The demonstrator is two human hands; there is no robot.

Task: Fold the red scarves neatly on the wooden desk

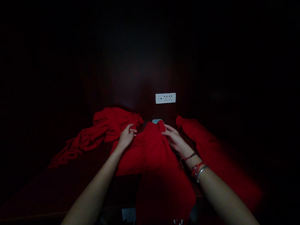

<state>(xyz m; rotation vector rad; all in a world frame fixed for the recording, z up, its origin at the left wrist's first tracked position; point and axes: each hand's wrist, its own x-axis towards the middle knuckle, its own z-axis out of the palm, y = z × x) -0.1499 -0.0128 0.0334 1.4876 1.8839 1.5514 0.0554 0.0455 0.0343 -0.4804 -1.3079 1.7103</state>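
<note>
A red fringed scarf [157, 154] lies in front of me on the dark table, its lower end hanging over the front edge. My right hand [173, 135] is closed on a folded part of this scarf near its far end, thumb on the near side. To the left, my left hand [127, 136] hovers by the scarf's left part, fingers slightly bent and apart, with nothing visible in them. Just beyond the right hand's fingertips, a pale flat object like a phone [157, 121] shows partly, the scarf covering its near side.
A crumpled red scarf [109, 123] with fringes lies at the back left. Along the right side stretches another red cloth [216, 152]. On the dark wall behind is a white socket panel [165, 98]. The table's front edge [30, 216] crosses below; surroundings are very dark.
</note>
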